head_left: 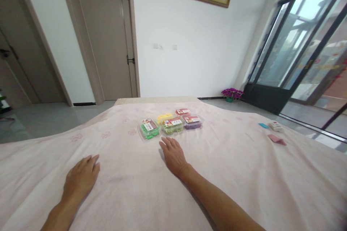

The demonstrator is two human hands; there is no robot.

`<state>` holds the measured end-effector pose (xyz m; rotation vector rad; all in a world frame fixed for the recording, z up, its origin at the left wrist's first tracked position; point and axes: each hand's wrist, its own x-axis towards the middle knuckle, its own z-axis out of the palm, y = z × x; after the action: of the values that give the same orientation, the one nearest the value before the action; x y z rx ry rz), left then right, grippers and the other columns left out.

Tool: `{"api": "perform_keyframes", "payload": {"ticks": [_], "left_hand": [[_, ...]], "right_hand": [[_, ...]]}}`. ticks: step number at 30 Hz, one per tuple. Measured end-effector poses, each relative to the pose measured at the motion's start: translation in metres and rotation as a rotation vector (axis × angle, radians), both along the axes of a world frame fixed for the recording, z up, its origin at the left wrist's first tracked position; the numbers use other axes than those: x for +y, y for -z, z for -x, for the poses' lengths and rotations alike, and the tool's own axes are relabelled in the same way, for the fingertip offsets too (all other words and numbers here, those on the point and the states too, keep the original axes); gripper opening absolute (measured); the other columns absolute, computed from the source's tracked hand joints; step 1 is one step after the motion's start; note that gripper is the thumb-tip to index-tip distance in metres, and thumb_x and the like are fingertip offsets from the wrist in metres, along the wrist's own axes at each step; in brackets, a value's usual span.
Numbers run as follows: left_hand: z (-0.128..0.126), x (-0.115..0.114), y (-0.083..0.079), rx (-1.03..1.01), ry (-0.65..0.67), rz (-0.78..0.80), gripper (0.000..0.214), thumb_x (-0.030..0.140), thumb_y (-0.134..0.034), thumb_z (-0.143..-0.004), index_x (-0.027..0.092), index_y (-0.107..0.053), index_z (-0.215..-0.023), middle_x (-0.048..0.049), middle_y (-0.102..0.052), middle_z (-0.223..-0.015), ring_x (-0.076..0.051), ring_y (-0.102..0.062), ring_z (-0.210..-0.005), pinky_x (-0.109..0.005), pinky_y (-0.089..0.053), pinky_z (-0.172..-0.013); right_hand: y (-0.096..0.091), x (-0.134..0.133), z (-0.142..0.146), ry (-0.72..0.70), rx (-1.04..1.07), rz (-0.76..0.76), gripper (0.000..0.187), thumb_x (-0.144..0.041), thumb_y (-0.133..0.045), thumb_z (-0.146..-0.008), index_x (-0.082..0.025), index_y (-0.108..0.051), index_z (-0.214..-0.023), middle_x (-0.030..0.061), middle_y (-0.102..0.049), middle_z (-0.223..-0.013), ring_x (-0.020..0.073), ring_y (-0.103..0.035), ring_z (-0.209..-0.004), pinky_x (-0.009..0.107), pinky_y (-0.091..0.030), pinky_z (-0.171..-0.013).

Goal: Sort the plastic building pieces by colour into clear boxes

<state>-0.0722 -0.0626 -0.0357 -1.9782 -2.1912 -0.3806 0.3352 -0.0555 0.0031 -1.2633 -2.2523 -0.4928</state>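
Observation:
Palm down on the pale pink cloth (127, 184), my left hand (82, 177) holds nothing, its fingers loosely apart. My right hand (172, 155) lies flat with fingers stretched out, its tips just short of several clear plastic boxes with white-and-red labels. Nearest to it are a box with bright green pieces (149, 130) and a box with yellow-green pieces (172, 125). To the right of these sits a box with purple pieces (192, 122). Behind stand a box with red pieces (182, 111) and something yellow (164, 117), partly hidden by the yellow-green box.
Toward the right edge lie a pink folded piece (277, 139), a small blue item (263, 125) and a whitish packet (275, 126). A thin stick-like thing (249, 136) rests left of them. Purple flowers (232, 93) stand on the floor beyond.

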Motion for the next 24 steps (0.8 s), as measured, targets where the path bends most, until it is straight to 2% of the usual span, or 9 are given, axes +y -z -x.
{"api": "perform_keyframes", "payload": {"ticks": [3, 6, 9, 13, 16, 19, 22, 24], "left_hand": [[-0.001, -0.001, 0.001, -0.009, -0.002, -0.005, 0.063, 0.044, -0.025, -0.094, 0.014, -0.058, -0.138, -0.0166, -0.055, -0.144, -0.031, -0.049, -0.134, -0.047, -0.035, -0.112], [-0.001, -0.001, 0.002, -0.018, -0.002, -0.014, 0.061, 0.043, -0.026, -0.094, 0.015, -0.058, -0.139, -0.0162, -0.055, -0.144, -0.031, -0.049, -0.134, -0.047, -0.035, -0.112], [-0.001, -0.001, 0.003, -0.017, 0.003, -0.026, 0.060, 0.042, -0.028, -0.094, 0.014, -0.059, -0.138, -0.0168, -0.056, -0.142, -0.031, -0.049, -0.134, -0.047, -0.036, -0.112], [-0.001, 0.000, 0.002, -0.028, 0.000, -0.026, 0.059, 0.040, -0.031, -0.093, 0.014, -0.061, -0.136, -0.0170, -0.057, -0.141, -0.032, -0.051, -0.132, -0.049, -0.037, -0.111], [-0.003, -0.001, 0.000, -0.052, 0.010, -0.064, 0.057, 0.038, -0.033, -0.091, 0.014, -0.063, -0.133, -0.0157, -0.059, -0.140, -0.032, -0.051, -0.133, -0.049, -0.036, -0.113], [-0.020, -0.003, -0.004, -0.152, 0.093, -0.173, 0.054, 0.039, -0.035, -0.091, 0.014, -0.065, -0.129, -0.0141, -0.060, -0.139, -0.032, -0.047, -0.137, -0.048, -0.032, -0.117], [-0.056, -0.003, -0.010, -0.426, 0.204, -0.257, 0.056, 0.043, -0.037, -0.093, 0.013, -0.059, -0.134, -0.0147, -0.057, -0.142, -0.029, -0.048, -0.137, -0.045, -0.031, -0.120], [-0.085, 0.000, -0.015, -0.663, 0.227, -0.278, 0.057, 0.045, -0.040, -0.094, 0.016, -0.052, -0.140, -0.0137, -0.053, -0.147, -0.025, -0.047, -0.138, -0.044, -0.030, -0.121]], "right_hand": [[-0.007, 0.024, 0.028, -0.105, -0.017, -0.093, 0.044, -0.012, -0.050, -0.096, -0.018, -0.053, -0.139, 0.0115, -0.053, -0.147, 0.0263, -0.041, -0.137, 0.045, -0.032, -0.114], [-0.016, 0.053, 0.057, -0.096, -0.004, -0.132, 0.042, -0.015, -0.050, -0.097, -0.017, -0.053, -0.138, 0.0125, -0.052, -0.146, 0.0268, -0.040, -0.138, 0.046, -0.033, -0.112], [-0.023, 0.078, 0.077, -0.007, 0.005, -0.065, 0.032, -0.019, -0.055, -0.096, -0.017, -0.060, -0.128, 0.0141, -0.062, -0.131, 0.0272, -0.050, -0.127, 0.043, -0.040, -0.101], [-0.027, 0.093, 0.083, 0.045, -0.035, 0.038, 0.013, -0.021, -0.056, -0.096, -0.020, -0.066, -0.104, 0.0097, -0.070, -0.105, 0.0243, -0.059, -0.101, 0.038, -0.042, -0.083], [-0.028, 0.084, 0.081, -0.001, -0.049, -0.002, 0.012, -0.020, -0.053, -0.097, -0.020, -0.065, -0.099, 0.0074, -0.070, -0.100, 0.0234, -0.058, -0.097, 0.037, -0.040, -0.079], [-0.027, 0.058, 0.081, -0.092, -0.045, -0.045, 0.007, -0.023, -0.057, -0.096, -0.021, -0.064, -0.098, 0.0063, -0.069, -0.098, 0.0228, -0.057, -0.095, 0.036, -0.038, -0.078], [-0.024, 0.027, 0.085, -0.181, -0.033, -0.066, 0.011, -0.028, -0.059, -0.096, -0.022, -0.063, -0.105, 0.0059, -0.068, -0.100, 0.0218, -0.056, -0.095, 0.036, -0.036, -0.079], [-0.023, 0.010, 0.088, -0.217, -0.015, -0.080, 0.017, -0.032, -0.059, -0.097, -0.023, -0.062, -0.111, 0.0055, -0.068, -0.102, 0.0213, -0.056, -0.095, 0.037, -0.035, -0.079]]}}
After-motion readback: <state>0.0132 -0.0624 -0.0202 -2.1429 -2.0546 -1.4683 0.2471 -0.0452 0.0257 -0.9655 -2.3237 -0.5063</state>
